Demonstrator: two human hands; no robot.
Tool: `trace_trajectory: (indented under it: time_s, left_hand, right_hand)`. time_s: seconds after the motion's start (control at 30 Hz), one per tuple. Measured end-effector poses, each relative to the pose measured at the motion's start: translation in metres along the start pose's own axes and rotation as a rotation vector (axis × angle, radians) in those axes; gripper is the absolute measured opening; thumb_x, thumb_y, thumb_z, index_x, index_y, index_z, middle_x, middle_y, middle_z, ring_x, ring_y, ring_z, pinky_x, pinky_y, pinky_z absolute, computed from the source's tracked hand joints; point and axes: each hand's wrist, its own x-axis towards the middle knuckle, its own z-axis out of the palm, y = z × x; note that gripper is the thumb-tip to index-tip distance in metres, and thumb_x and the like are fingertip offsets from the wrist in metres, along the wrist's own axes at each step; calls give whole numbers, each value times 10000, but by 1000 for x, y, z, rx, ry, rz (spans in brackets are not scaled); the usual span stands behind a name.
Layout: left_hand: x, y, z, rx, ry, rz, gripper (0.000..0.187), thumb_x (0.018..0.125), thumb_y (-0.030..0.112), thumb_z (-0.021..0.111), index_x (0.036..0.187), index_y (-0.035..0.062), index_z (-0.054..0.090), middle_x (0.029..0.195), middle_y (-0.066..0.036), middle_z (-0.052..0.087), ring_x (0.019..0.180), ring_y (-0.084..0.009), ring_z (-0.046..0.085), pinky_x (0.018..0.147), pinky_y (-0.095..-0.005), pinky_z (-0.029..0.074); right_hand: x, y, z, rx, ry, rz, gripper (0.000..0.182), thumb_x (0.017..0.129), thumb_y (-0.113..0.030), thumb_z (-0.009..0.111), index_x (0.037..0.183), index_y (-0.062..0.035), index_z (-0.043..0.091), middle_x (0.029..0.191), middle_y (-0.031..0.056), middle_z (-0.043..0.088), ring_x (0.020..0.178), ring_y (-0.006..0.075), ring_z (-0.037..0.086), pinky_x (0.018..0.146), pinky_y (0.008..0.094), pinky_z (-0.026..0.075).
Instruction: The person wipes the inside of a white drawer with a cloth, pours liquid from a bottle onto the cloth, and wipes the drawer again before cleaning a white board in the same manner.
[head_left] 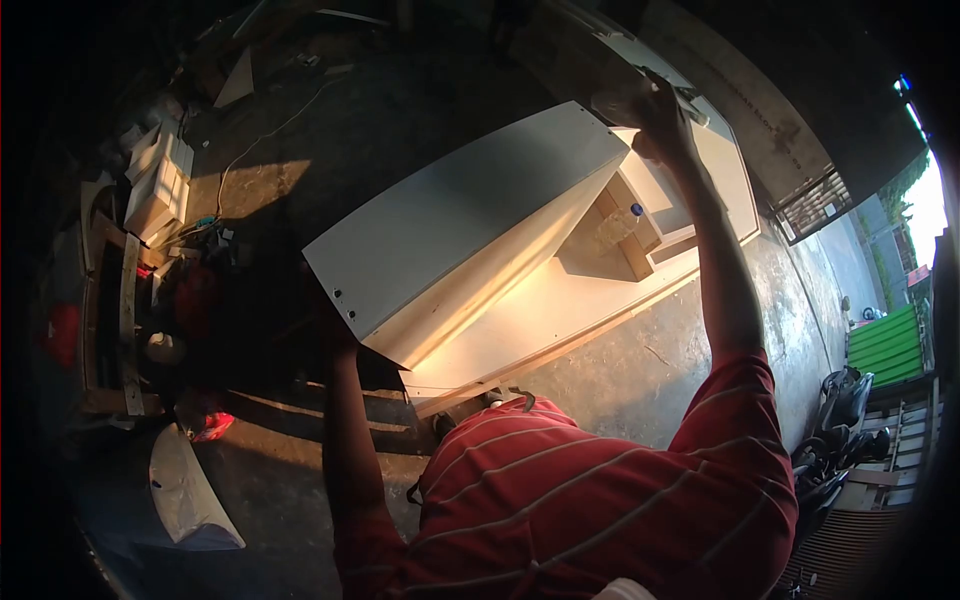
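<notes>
A long white board (470, 215) slants across the middle of the view, its broad face turned up, with small dark holes near its left end. My left hand (335, 328) is at that end, in deep shadow; its fingers are mostly hidden behind the board's edge. At the opposite end, my right hand (662, 125) is closed by the board's upper corner, the fingers blurred and dark. Beneath the board lies a pale cabinet carcass (500, 335) with open compartments. A clear plastic bottle (618, 228) with a blue cap is in one compartment, near my right forearm.
Stacked white pieces (160, 185) stand on the floor at left, near a wooden frame (128, 320). A curved pale panel (190, 495) lies lower left. A thin cable (240, 150) crosses the concrete floor. Motorcycles (845, 420) and a green panel (885, 345) are at right.
</notes>
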Motion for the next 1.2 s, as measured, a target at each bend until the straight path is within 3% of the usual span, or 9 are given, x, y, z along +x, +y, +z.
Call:
trace_trajectory:
  time_s: [0.1,0.17,0.27,0.4,0.73,0.8,0.9,1.03,1.2]
  left_hand:
    - [0,-1,-2,-4,-3,-3,438,981,369,386,1260,43,469,1163,-93,551,1100,-221,526,972,-372,409]
    - [1,-1,-5,-3,1,-6,440,982,372,383,1261,43,469,1164,-92,551,1100,-219,526,972,-371,409]
    - [0,-1,-11,-6,5,-12,442,984,375,378,1263,44,468,1164,-91,551,1101,-216,526,972,-369,410]
    - [2,0,-13,-21,-2,-25,446,986,380,372,1265,45,467,1165,-89,551,1102,-213,526,972,-367,411]
    - [5,2,-16,-43,-34,-51,455,992,393,358,1269,48,464,1168,-83,551,1103,-204,525,972,-363,413]
    - [5,2,-16,-48,-32,-51,457,993,395,355,1270,49,463,1168,-82,552,1104,-202,524,972,-362,413]
    - [3,1,-16,-50,-36,-54,460,994,399,350,1272,49,463,1169,-81,552,1104,-200,524,972,-360,414]
    - [5,0,-14,-54,-39,-46,464,997,404,344,1274,51,462,1170,-79,552,1105,-196,524,971,-358,415]
    - [5,-1,-12,-50,-47,-33,469,999,410,337,1276,52,460,1171,-76,552,1106,-192,523,971,-356,416]
  right_hand:
    - [6,-16,38,-507,-582,-160,368,742,-297,612,1068,-130,656,1159,176,571,1035,379,558,868,520,443]
    - [-22,-29,74,-304,-259,-178,384,791,-283,608,1130,-103,588,1144,213,545,1154,401,420,857,570,437]
    - [-17,-113,86,-368,-417,-677,318,830,-240,554,1120,-110,565,1061,257,506,1116,407,436,775,527,525]
    - [-53,-236,84,-47,-291,-783,398,797,-309,579,1164,-155,567,1220,205,481,1215,412,417,901,594,452]
    - [-31,-94,47,-236,-688,-375,629,685,-39,634,1297,-105,504,1488,135,287,1411,301,204,1090,575,264]
    - [-31,-21,52,-253,-479,-475,670,612,35,626,1269,-49,519,1421,166,383,1380,300,273,1093,481,324]
    - [-23,-1,40,-220,-534,-55,564,608,85,570,1144,-82,621,1210,90,597,1148,281,537,930,323,490]
    - [-5,-52,26,-262,-356,-137,427,569,67,582,975,-21,680,1161,95,618,1118,272,553,903,308,499]
    - [-25,-77,92,-193,-290,-241,327,798,-213,619,1093,-78,580,1159,148,515,1099,346,489,839,457,467]
